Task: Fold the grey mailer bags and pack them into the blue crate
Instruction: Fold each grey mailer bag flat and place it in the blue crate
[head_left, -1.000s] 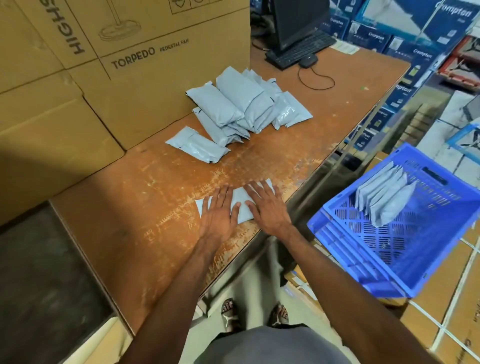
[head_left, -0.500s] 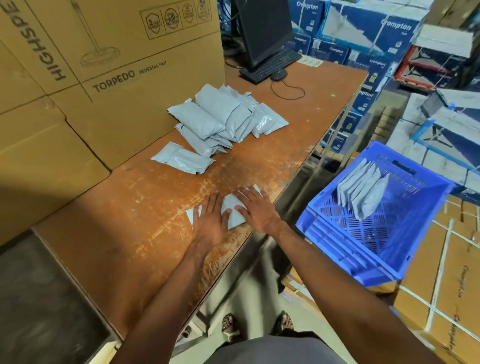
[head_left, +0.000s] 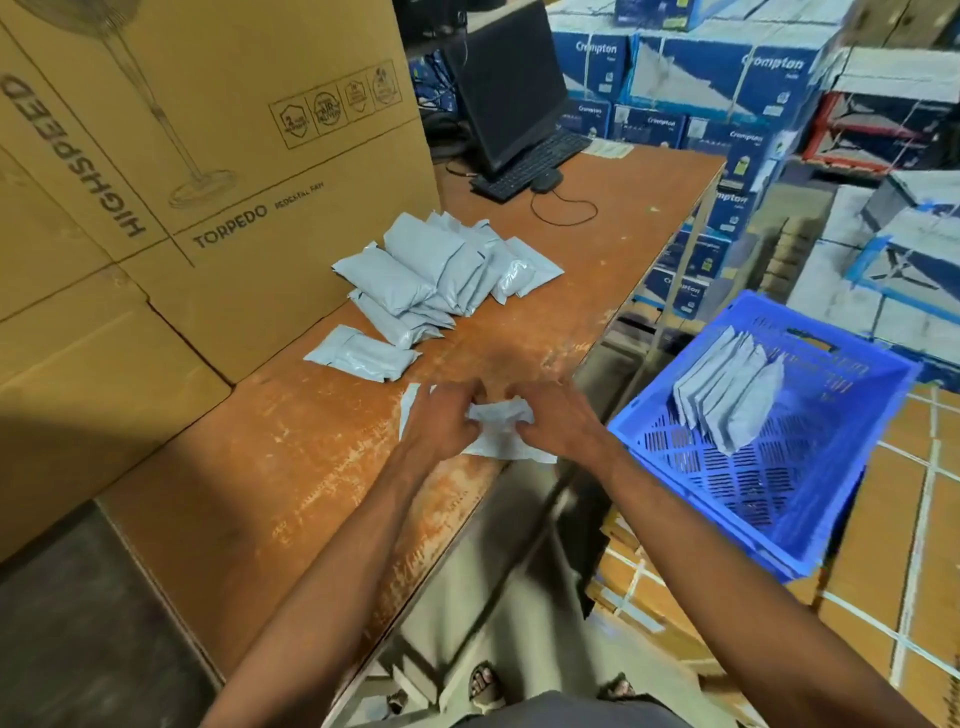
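From the head camera, both hands met at the middle of the frame over one grey mailer (head_left: 498, 439) lying at the near edge of the table (head_left: 291, 467). The left hand (head_left: 441, 418) had its fingers curled into the bag's left part; the right hand (head_left: 550, 418) gripped a bunched, raised fold of it — the rest of the bag lay flat beneath, its lower corner poking past the table edge. Motion blur hid the fingertips.

Above the hands, toward upper centre, a pile (head_left: 441, 270) of filled mailers lay heaped on the table against a large carton (head_left: 249, 171), and one single bag (head_left: 361, 354) lay apart, just left of and below the pile.

At the right of the frame the crate (head_left: 727, 467) sat tilted beside the table, on stacked boxes. Inside it, a row of folded mailers (head_left: 730, 392) stood on edge, leaning against one another near its upper wall.

At the far end of the table, top centre, stood a monitor (head_left: 506, 88), a keyboard (head_left: 530, 166) and a mouse (head_left: 545, 181).
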